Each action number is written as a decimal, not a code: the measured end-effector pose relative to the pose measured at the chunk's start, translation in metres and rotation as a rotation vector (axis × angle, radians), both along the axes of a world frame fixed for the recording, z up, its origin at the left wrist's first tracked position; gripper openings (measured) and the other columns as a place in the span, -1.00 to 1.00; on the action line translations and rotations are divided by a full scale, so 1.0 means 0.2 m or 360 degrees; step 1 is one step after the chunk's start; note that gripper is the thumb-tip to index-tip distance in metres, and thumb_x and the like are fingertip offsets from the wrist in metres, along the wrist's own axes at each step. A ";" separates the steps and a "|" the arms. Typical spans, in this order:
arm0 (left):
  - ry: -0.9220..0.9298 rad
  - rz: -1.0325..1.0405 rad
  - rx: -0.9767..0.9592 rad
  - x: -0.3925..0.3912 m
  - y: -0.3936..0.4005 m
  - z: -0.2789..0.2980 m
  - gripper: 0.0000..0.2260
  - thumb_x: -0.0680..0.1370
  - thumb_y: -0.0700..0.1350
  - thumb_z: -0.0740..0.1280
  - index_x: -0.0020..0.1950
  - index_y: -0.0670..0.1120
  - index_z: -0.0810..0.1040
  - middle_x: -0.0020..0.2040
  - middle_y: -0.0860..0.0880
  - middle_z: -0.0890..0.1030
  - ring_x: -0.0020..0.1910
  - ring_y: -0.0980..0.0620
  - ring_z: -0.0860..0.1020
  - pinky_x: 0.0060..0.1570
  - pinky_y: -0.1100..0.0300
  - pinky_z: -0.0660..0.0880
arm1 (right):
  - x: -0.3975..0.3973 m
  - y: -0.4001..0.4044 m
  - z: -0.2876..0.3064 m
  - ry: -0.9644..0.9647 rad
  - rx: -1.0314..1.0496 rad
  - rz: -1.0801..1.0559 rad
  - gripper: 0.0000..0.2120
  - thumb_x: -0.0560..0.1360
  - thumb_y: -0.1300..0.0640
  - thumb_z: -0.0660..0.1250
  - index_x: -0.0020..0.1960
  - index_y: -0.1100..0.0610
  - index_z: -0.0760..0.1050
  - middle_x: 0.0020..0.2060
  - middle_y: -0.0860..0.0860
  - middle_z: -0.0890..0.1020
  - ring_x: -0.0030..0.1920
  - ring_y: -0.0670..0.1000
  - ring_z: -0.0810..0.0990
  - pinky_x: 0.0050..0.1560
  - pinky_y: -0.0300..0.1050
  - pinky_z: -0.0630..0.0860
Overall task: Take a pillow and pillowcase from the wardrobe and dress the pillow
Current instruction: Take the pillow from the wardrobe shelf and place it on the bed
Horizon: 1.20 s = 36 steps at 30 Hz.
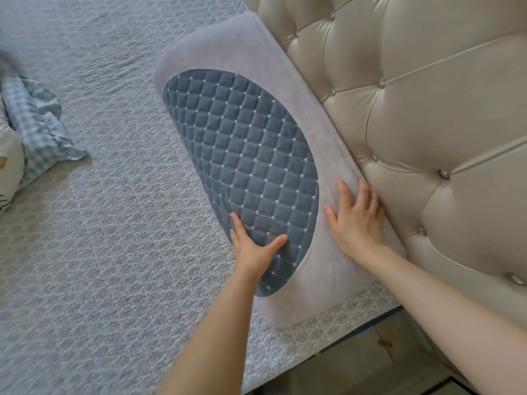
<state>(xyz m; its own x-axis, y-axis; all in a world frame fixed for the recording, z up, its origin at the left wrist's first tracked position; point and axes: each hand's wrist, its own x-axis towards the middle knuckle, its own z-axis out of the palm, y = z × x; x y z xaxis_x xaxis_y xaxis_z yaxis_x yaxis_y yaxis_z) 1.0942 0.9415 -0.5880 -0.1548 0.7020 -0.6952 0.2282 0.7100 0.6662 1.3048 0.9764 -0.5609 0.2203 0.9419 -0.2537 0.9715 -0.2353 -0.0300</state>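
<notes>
- Pillow (199,57), grey with a quilted blue panel (242,166), is laid on the bed (99,252), its 3 o'clock edge touching the tufted headboard (427,124).
- Left hand (253,246) is pressed flat on the panel, fingers released.
- Right hand (356,220) is spread on the grey border, fingers released.
- Checked fabric (37,124) is seen at 9 o'clock.

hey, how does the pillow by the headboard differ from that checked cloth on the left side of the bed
The pillow is plump and smooth, grey with a quilted blue oval panel; the checked cloth is thin, crumpled and pale blue-green. The pillow lies along the headboard; the cloth lies apart, at the picture's left edge. The left hand and right hand rest flat on the pillow; nothing touches the cloth. Both lie on the bedspread.
</notes>
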 end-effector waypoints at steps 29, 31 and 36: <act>0.0141 0.0535 0.0170 -0.92 -1.25 0.84 -0.80 0.61 -0.16 0.28 0.11 0.15 0.53 0.06 0.06 0.67 0.00 0.06 0.64 0.06 0.10 0.57 | -1.16 -0.93 0.73 0.0790 -0.0526 0.0937 -0.54 0.61 0.11 0.18 0.48 0.18 0.24 0.41 0.09 0.40 0.41 0.06 0.34 0.38 -0.12 0.26; 0.0190 0.0692 0.0227 -1.04 -1.46 0.90 -0.81 0.60 -0.18 0.29 0.09 0.11 0.56 -0.02 0.09 0.69 -0.02 0.07 0.65 0.07 0.10 0.57 | -1.34 -1.08 0.80 0.0820 -0.0509 0.1047 -0.55 0.61 0.10 0.18 0.47 0.16 0.25 0.40 0.08 0.42 0.39 0.05 0.36 0.37 -0.10 0.27; 0.0217 0.1163 0.0378 -1.36 -2.04 1.04 -0.78 0.61 -0.23 0.27 -0.02 0.10 0.58 -0.15 0.05 0.70 -0.11 0.13 0.67 -0.02 0.23 0.56 | -1.77 -1.49 0.94 0.0888 -0.0553 0.1292 -0.57 0.61 0.08 0.17 0.46 0.13 0.26 0.39 0.05 0.42 0.38 0.05 0.38 0.35 -0.04 0.35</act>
